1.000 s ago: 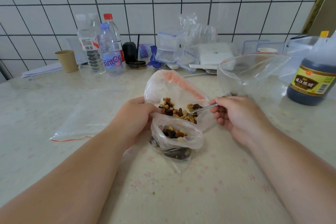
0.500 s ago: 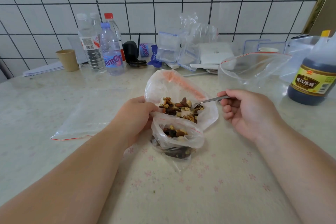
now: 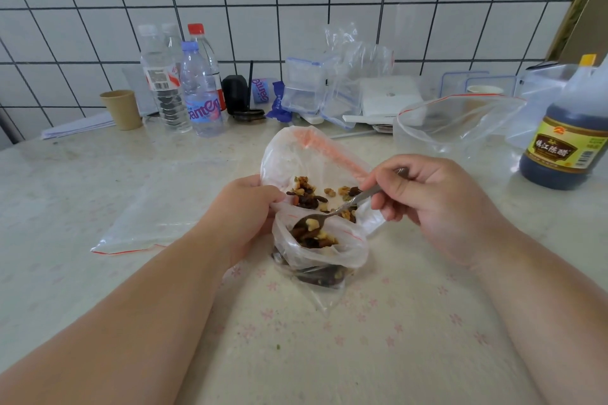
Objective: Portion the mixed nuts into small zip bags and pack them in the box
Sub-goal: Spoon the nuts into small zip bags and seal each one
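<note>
A small zip bag (image 3: 348,251) stands open at the table's middle, partly filled with mixed nuts (image 3: 317,238). My left hand (image 3: 241,212) pinches its left rim together with the edge of the larger bag behind. That larger bag (image 3: 289,154) lies open with loose nuts (image 3: 307,196) inside. My right hand (image 3: 434,204) grips a metal spoon (image 3: 332,214); its bowl carries nuts and sits in the small bag's mouth. A clear plastic box (image 3: 552,82) stands at the far right, behind a vinegar bottle.
An empty zip bag (image 3: 154,217) lies flat to the left. A big open bag (image 3: 460,122) stands back right beside a dark vinegar bottle (image 3: 569,138). Water bottles (image 3: 200,92), a paper cup (image 3: 121,108) and stacked containers (image 3: 306,89) line the tiled wall.
My right hand scooped nuts from the larger bag, then swung the loaded spoon toward me into the small bag's mouth. My left hand kept its hold.
</note>
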Demonstrator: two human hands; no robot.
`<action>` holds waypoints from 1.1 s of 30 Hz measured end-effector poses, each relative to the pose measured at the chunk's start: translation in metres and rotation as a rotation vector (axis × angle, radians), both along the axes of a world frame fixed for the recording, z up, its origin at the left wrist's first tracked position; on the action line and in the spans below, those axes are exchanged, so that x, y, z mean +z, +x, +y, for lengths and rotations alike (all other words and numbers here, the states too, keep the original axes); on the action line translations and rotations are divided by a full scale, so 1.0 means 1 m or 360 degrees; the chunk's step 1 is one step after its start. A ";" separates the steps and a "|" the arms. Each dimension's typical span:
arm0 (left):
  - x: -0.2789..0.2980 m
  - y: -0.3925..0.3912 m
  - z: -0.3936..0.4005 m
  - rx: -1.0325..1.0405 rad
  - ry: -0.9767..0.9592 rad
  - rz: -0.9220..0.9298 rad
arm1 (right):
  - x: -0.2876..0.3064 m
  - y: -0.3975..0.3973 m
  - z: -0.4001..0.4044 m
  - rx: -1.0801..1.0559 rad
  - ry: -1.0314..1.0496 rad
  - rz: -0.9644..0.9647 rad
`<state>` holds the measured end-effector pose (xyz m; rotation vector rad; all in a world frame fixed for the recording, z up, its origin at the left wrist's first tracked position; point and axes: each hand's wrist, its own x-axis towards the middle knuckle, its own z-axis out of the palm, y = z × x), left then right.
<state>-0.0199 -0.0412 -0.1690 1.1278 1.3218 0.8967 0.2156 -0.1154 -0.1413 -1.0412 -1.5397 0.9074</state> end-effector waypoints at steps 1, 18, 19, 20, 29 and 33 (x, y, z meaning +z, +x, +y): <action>0.000 0.000 0.000 -0.0008 0.0002 -0.0012 | 0.000 0.000 -0.002 0.0038 0.0061 -0.0107; -0.004 0.000 0.002 -0.0024 0.0075 -0.0023 | -0.020 0.009 0.022 -0.0812 -0.0111 -0.0007; -0.005 -0.001 0.002 -0.0033 0.0078 -0.0026 | -0.022 0.008 0.022 -0.0778 -0.0109 -0.0089; -0.005 -0.001 0.002 -0.0044 0.0080 -0.0031 | -0.022 0.006 0.022 -0.0743 -0.0103 -0.0171; -0.006 -0.001 0.003 -0.0039 0.0164 -0.0066 | -0.020 0.011 0.026 -0.0820 -0.0230 0.0085; -0.006 0.000 0.001 -0.0053 0.0181 -0.0025 | -0.024 0.003 0.028 -0.0712 -0.0372 0.0210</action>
